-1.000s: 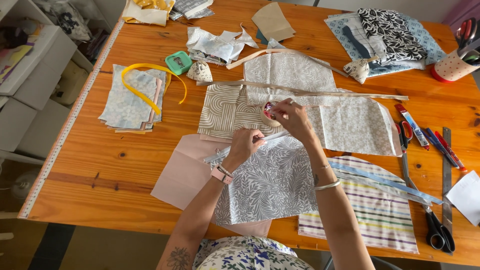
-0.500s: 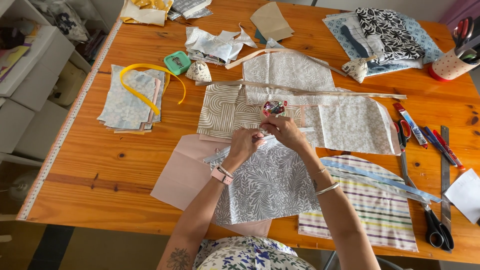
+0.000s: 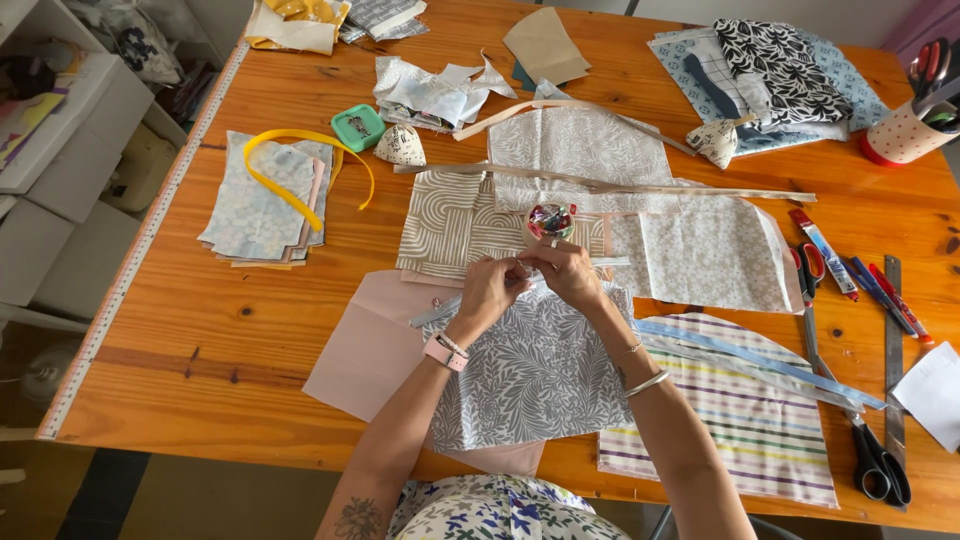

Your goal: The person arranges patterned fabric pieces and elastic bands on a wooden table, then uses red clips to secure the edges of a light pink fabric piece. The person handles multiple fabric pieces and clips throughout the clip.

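Both hands have drawn back toward the near edge since a second ago, the right hand [image 3: 572, 272] coming off the small pincushion [image 3: 551, 221] of bright pin heads and closing in on the left hand [image 3: 490, 290]. Now they sit together, fingertips pinched on the far edge of the grey leaf-print fabric [image 3: 530, 370], where a pale tape strip [image 3: 436, 313] crosses it; whether a pin lies between the fingers I cannot tell. That soft, matte cloth lies flat over a pink panel [image 3: 365, 355] so its edges line up, just nearer than a beige piece with curved stripes [image 3: 450, 225]. To the right rests a striped half-round piece [image 3: 745, 420] under a light blue ribbon [image 3: 760, 362], and black-handled scissors [image 3: 878, 465] lie within reach on the wooden counter [image 3: 200, 350].
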